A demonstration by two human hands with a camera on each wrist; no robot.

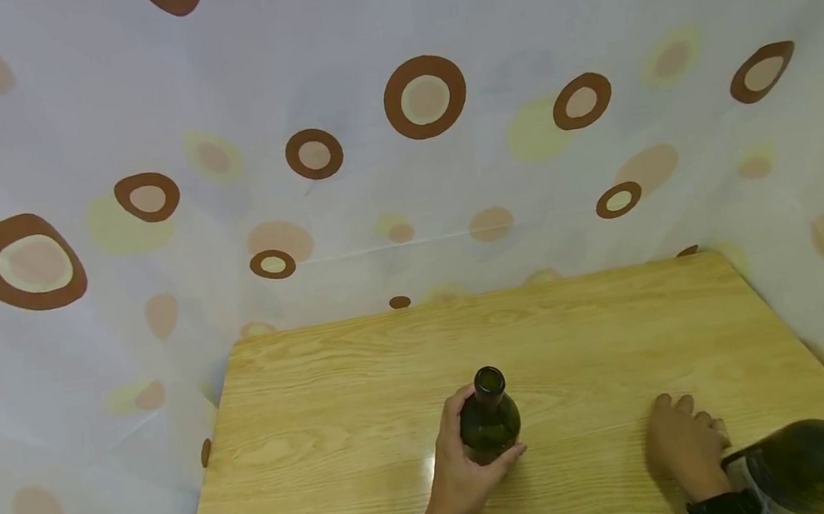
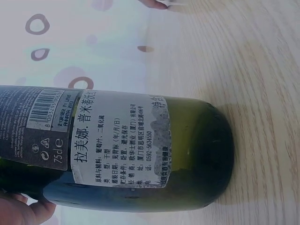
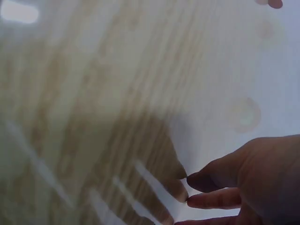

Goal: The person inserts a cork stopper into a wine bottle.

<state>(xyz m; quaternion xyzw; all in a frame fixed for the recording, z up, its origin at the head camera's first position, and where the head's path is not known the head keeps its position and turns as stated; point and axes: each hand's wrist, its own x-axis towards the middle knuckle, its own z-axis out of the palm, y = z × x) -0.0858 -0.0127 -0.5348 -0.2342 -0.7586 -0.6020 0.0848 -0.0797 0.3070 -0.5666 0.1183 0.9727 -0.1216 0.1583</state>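
My left hand (image 1: pixel 459 474) grips a dark green glass wine bottle (image 1: pixel 492 429) near the middle of the table, thumb on the near side and fingers round the far left. The bottle stands upright with its mouth uncovered. In the left wrist view this bottle (image 2: pixel 197 140) lies sideways across the picture, showing a white label and a dark barcode label. Part of the left hand (image 2: pixel 26 211) shows by its shoulder. My right hand (image 1: pixel 686 446) rests on the table further right, fingertips touching the surface (image 3: pixel 213 187), holding nothing.
A second dark green bottle (image 1: pixel 811 462) with a pale label is at the lower right, close beside the right wrist. The light wood-grain table (image 1: pixel 335 382) is backed by a white sheet (image 1: pixel 345 46) with brown ring patterns, which also hangs along both sides.
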